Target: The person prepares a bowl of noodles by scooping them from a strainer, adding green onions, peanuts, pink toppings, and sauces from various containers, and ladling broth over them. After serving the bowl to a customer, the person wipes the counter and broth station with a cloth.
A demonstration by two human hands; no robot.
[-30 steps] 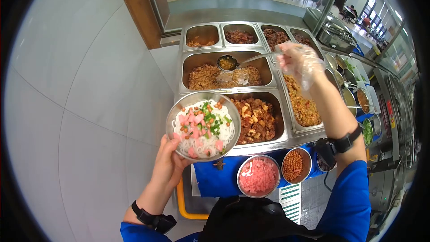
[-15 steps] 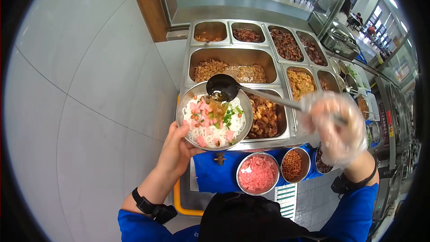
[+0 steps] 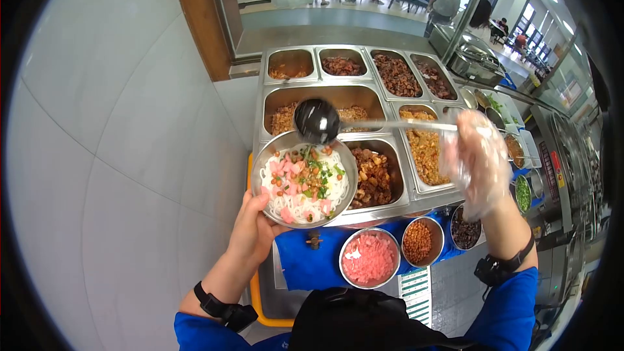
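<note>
My left hand (image 3: 255, 224) is closed on the lower left rim of a metal bowl (image 3: 258, 156). White noodles (image 3: 278, 205) lie in the bowl, topped with pink cubes, peanuts, chopped greens and a brownish topping. My right hand (image 3: 480, 159), in a clear plastic glove, grips the handle of a ladle (image 3: 316, 121). The ladle's black head is blurred and tilted over the bowl's far rim, its inside hidden from view. Its handle runs across the food pans to my right hand.
Steel pans of cooked food (image 3: 372, 179) fill the counter ahead. Along its front edge stand bowls of pink cubes (image 3: 369, 258), peanuts (image 3: 421, 242) and dark pieces (image 3: 465, 231). A tiled wall (image 3: 143, 156) rises at left. People (image 3: 445, 3) are beyond the glass.
The ladle's head has turned over above the bowl, and a brownish topping now lies on the noodles. The camera view has shifted slightly.
</note>
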